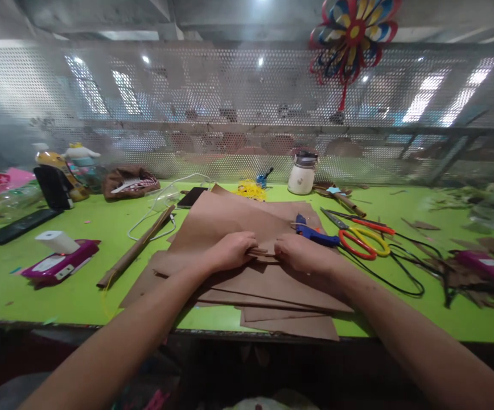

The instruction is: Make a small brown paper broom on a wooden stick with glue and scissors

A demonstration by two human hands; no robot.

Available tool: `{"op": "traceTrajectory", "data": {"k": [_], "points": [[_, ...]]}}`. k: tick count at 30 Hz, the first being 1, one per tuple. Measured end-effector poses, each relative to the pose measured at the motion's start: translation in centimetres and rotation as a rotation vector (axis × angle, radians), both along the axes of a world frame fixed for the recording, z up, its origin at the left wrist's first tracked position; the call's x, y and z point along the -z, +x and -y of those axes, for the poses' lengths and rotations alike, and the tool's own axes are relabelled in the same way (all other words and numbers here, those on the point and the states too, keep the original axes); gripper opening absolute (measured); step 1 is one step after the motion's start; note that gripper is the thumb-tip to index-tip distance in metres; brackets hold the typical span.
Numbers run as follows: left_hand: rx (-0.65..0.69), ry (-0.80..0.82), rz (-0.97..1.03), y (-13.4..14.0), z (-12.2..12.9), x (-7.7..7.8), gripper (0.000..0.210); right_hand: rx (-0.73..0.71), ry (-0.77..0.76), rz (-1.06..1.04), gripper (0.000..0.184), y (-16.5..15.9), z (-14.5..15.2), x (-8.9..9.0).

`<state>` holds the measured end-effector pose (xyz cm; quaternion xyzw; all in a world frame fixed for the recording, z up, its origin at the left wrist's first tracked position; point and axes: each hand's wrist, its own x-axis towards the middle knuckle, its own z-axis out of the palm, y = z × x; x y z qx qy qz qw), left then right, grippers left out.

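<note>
Several large sheets of brown paper (225, 210) lie stacked at an angle in front of me, their lower corners reaching the table's front edge. My left hand (236, 249) is closed on narrow folded layers of brown paper (259, 251) over the middle of the stack. Close by on the right, my right hand (293, 251) has its fingers curled and pressed together on the same folded paper. A short gap separates the two hands, and the folded edge shows in it. Just beyond my right hand lies a blue glue gun (315, 233), partly on the paper.
Scissors with red and yellow handles (364, 242) and black cables (404, 279) lie at right. A rolled paper tube (136, 247), a white cable (147, 216) and a purple power strip (63, 265) are at left. A white jar (302, 173) stands behind, before a perforated screen (230, 85).
</note>
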<state>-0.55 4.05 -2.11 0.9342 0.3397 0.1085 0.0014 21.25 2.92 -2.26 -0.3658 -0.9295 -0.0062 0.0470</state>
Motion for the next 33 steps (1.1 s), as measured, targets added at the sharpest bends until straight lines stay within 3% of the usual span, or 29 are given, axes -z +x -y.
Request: {"op": "traceTrajectory", "data": {"k": [7,15,20,26,33], "points": [[-0.029,-0.084,0.036,-0.1,0.2,-0.2,0.019,0.006,-0.008,0.01,0.017,-0.2,0.3,-0.6],[-0.008,-0.027,0.003,-0.4,0.3,-0.2,0.017,0.057,-0.035,0.034,0.014,-0.4,0.7,-0.5],[-0.022,0.023,-0.046,-0.2,0.6,-0.2,0.012,0.052,0.085,0.069,0.013,-1.4,2.6,-1.0],[0.0,0.085,-0.086,-0.2,1.3,-0.7,0.008,-0.064,0.21,0.213,0.015,-1.4,4.1,-1.2],[-0.092,-0.057,0.042,-0.1,0.9,-0.3,0.009,-0.24,0.393,0.406,0.028,-1.5,4.7,-0.7]]}}
